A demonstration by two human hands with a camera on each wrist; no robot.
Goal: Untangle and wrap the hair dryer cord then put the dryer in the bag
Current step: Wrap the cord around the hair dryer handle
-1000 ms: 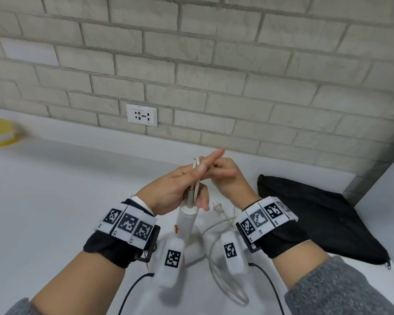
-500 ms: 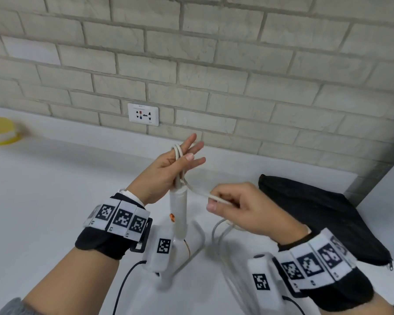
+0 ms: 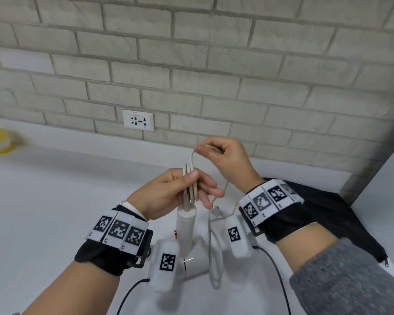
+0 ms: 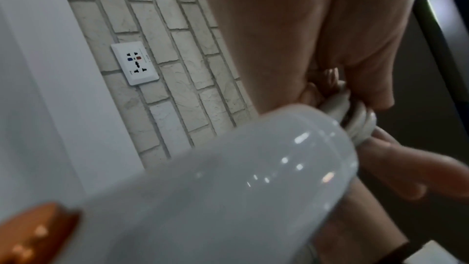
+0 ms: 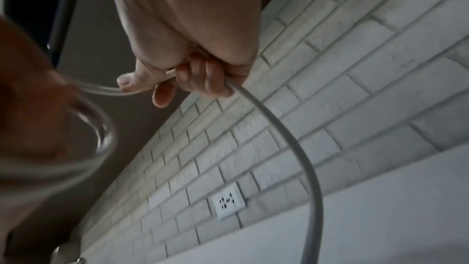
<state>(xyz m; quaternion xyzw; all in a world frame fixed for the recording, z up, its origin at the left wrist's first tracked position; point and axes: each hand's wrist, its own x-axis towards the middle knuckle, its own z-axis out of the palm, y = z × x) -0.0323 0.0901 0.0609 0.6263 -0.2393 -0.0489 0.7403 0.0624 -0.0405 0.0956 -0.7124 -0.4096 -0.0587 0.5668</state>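
While one white counter (image 3: 55, 201) runs under the brick wall, one black bag (image 3: 341, 214) lies flat at its right edge. One white hair dryer (image 3: 187, 226) stands handle-up near the front edge, between the wrists. Its one cord (image 3: 192, 178) shows three folded loops pinched in the left hand (image 3: 168, 194); the right hand (image 3: 228, 160), fingers curled, grips a higher strand. Only the right wrist view shows that strand (image 5: 299, 148) trailing free; only the head view shows one plug (image 3: 216, 211)

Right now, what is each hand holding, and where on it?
The left hand pinches the folded cord loops just above the hair dryer handle's end. The right hand pinches the loose cord higher up, mid-length.
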